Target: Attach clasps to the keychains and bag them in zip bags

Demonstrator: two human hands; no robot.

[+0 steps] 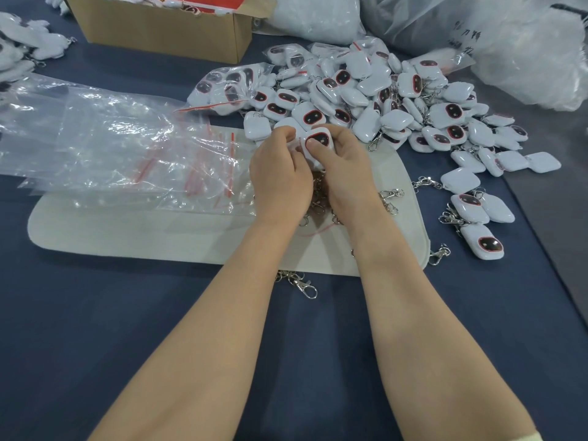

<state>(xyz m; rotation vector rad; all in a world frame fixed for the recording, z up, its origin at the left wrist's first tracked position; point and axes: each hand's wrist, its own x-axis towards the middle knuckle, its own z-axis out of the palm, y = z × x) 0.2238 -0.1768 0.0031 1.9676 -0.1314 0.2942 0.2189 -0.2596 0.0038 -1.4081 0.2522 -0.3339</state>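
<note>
left hand, right hand, both gripping one white keychain

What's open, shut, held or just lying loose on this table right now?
Left hand: grips the held keychain.
Right hand: grips it too, thumb on its face.
Box: flaps open.
Zip bags: empty, piled flat.
Keychain pile: loose, mostly unbagged.
Clasps: loose on the mat.

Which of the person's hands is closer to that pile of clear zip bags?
Left. The left hand sits at the edge of the zip bags; the right hand is on its far side, both holding one keychain.
</note>
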